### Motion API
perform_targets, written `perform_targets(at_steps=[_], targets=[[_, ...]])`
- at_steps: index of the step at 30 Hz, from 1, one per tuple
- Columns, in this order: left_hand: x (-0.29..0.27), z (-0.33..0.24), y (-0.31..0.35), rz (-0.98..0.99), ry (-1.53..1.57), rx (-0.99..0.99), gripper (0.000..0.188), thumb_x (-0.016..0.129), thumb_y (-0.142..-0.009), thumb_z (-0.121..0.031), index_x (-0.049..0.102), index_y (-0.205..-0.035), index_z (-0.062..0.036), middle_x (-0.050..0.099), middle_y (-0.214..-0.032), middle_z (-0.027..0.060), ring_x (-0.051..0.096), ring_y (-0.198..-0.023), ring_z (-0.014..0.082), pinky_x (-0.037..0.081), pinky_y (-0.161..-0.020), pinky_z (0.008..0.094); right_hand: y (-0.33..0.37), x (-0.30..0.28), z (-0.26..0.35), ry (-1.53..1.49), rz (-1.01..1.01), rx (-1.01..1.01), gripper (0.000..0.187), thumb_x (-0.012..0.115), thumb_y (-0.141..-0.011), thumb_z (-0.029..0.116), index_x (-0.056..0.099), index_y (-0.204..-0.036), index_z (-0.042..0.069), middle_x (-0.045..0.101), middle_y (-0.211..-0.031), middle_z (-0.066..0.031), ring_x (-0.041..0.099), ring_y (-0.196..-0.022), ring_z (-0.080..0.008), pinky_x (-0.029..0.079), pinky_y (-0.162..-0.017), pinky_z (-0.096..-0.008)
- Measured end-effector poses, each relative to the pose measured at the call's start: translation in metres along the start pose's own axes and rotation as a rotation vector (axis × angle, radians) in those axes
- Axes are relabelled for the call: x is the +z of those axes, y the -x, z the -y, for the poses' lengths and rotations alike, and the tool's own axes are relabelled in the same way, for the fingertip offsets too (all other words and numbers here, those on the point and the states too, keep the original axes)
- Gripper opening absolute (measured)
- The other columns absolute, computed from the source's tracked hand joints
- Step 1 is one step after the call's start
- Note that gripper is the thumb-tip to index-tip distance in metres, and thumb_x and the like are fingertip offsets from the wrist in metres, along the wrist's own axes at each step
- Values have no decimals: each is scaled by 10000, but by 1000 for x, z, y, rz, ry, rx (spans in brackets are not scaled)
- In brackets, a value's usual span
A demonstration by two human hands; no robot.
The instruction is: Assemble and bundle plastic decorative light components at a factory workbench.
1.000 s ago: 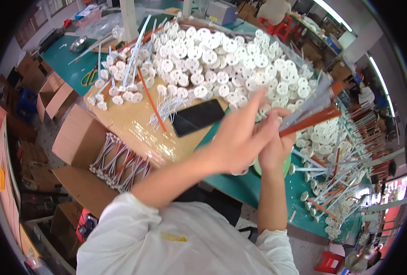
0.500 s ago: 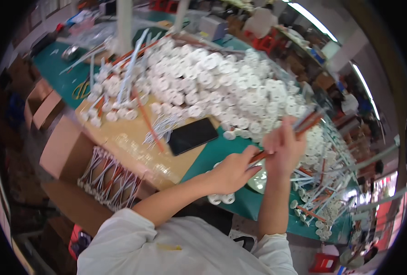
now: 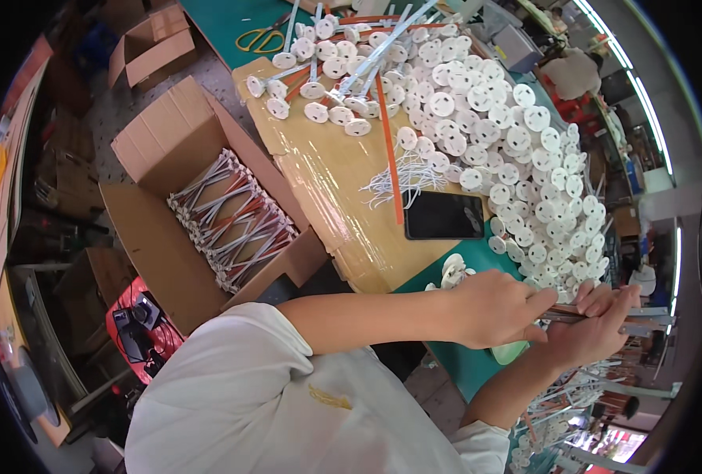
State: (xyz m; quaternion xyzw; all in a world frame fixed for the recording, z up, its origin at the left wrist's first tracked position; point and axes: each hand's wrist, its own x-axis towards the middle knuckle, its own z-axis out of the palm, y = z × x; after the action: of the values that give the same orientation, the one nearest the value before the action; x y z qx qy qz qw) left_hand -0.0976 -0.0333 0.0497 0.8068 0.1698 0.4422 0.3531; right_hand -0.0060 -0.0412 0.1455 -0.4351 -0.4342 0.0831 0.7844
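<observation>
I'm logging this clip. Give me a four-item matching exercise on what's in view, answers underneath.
Things:
1. Phone
2. Scissors
3. Left hand
4. Large box

Places and states:
A. Flaps open, with many thin sticks inside
B. Gripping narrow strips together with the right hand
C. Yellow-handled, on the green table
D. Lying flat with a dark screen, next to a tangle of white cords

Right pairs: 1-D, 2-C, 3-B, 4-A
</observation>
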Motion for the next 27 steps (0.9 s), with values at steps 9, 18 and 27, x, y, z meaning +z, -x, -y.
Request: perform_targets(at_steps=[9, 18, 27], targets=[[-22, -2, 17, -126, 235, -58, 262, 567, -912, -223, 492, -948, 26, 592, -785, 189, 584, -704, 416, 443, -578, 481, 3, 21, 0, -138, 564, 60, 382, 543, -950, 390, 485, -1061, 29, 417, -648, -5, 390, -565, -91, 330, -524, -247], [-80, -7, 69, -179, 881, -277, 287, 408, -1012, -262, 477, -915, -1, 461, -608, 54, 463, -542, 163, 386, -529, 319, 10, 70, -139, 664, 1580, -439, 175, 653, -784, 58, 655, -958, 40, 638, -1013, -156, 632, -874, -325, 519, -767, -382], [-39, -3, 78, -15, 785, -255, 311, 333, -1035, -303, 429, -932, -25, 408, -645, 1, 388, -522, 108, 358, -482, 271, 0, 112, -130, 928, 1713, -559, 96, 663, -721, 118, 691, -735, 27, 612, -679, -205, 617, -681, -375, 507, -677, -444]])
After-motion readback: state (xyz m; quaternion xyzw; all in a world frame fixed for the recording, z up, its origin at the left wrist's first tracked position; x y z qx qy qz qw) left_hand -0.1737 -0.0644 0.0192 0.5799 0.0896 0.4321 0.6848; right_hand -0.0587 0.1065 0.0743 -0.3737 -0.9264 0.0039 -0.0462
